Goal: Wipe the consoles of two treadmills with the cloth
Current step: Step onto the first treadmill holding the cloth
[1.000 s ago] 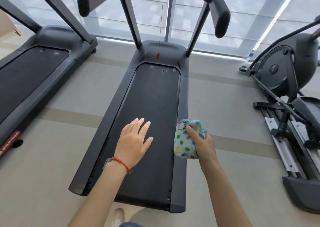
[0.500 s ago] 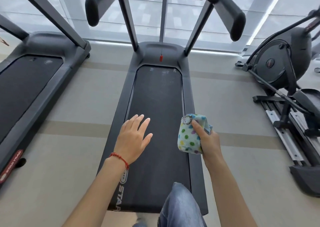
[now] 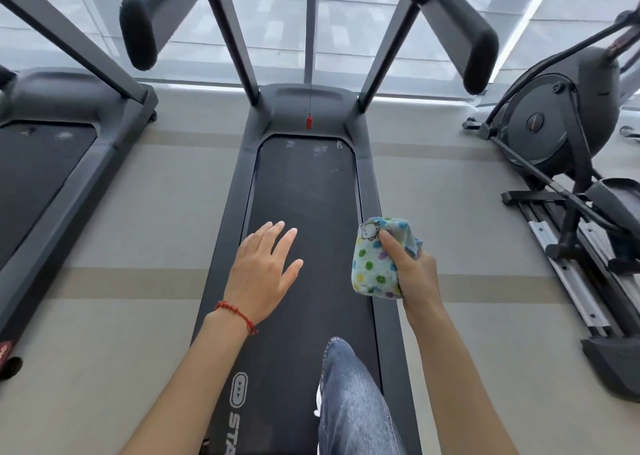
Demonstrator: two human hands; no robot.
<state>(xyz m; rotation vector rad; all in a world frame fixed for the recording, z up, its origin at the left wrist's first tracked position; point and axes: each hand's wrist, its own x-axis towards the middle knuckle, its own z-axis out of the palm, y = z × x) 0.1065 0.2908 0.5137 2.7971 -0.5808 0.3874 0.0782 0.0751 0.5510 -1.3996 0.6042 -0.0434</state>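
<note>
Approach to the first treadmill (image 3: pixel 304 232), console not yet reached.
The belt has been stepped onto; the cloth (image 3: pixel 375 257) is gripped bunched in the right hand (image 3: pixel 412 274), the left hand (image 3: pixel 263 271) spread empty.

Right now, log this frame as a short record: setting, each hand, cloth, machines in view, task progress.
setting: gym floor by a window wall
left hand: open, empty, fingers spread above the belt; red bracelet on the wrist
right hand: closed grip on the cloth
cloth: bunched, pale blue with coloured dots
centre treadmill: person stepping onto it, jeans leg over the belt
second treadmill: to the left
elliptical: to the right
progress: no console in view; cloth touching no machine
</note>
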